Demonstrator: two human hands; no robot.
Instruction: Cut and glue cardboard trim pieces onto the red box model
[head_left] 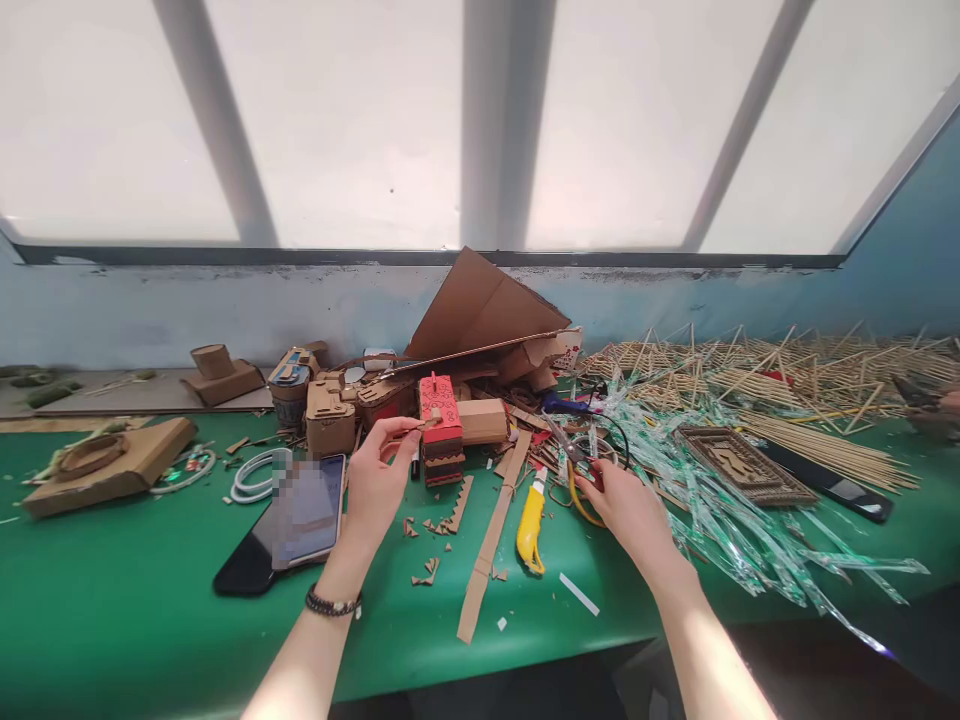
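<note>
My left hand [379,472] is closed in a pinch on a small cardboard piece [430,423]. That piece is in front of a red-topped cardboard box [441,408] with a small loop on its lid; whether the two touch I cannot tell. My right hand [634,512] is closed around scissors [570,452], their blades pointing up and left and a yellow handle loop showing below the fingers. Between my hands lie a yellow utility knife [531,525], a long cardboard strip [491,550] and a zigzag-edged strip [460,505] among small cardboard scraps.
Two phones [247,560] lie left of my left hand beside a coiled white cable [259,478]. Small cardboard models [330,425] and a large cardboard sheet [487,305] stand behind. Green plastic strips [712,530], thin wooden sticks [832,450] and a brown patterned tray [686,433] spread rightward.
</note>
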